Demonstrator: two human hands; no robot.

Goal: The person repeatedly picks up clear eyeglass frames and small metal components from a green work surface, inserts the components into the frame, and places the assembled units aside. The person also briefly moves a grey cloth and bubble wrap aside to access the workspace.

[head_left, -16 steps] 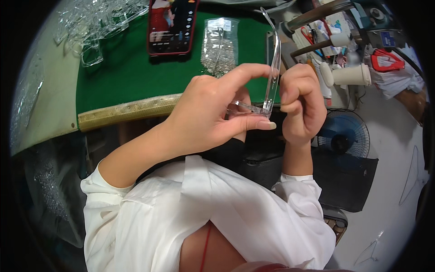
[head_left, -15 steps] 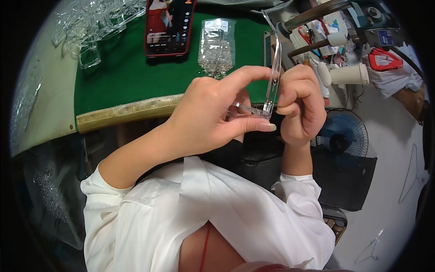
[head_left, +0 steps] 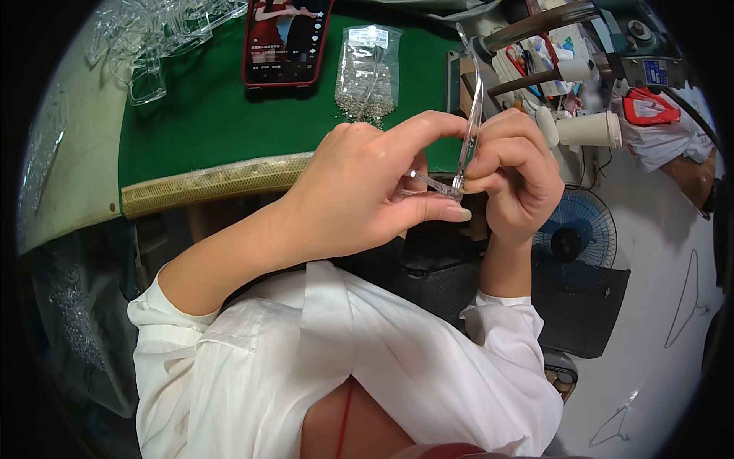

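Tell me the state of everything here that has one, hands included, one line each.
Clear glasses frame: held, one arm swung out, front partly hidden
Left hand: closed on the frame
Right hand: fingers curled, beside the hinge; grip unclear
Phone: screen lit
Plastic bag: holds small metallic pieces, some lying outside its near end
Clear frames: heaped loosely
Fan: spinning or stopped, cannot tell

A phone (head_left: 286,44) in a red case shows a lit screen at the top of the frame, left of centre. At upper right, a white cup (head_left: 592,130) sits near a red object (head_left: 650,108) on a white plastic bag (head_left: 664,147). Below the cup is a blue fan (head_left: 573,233); a hanger (head_left: 698,309) shows at lower right against the pale floor (head_left: 650,252).
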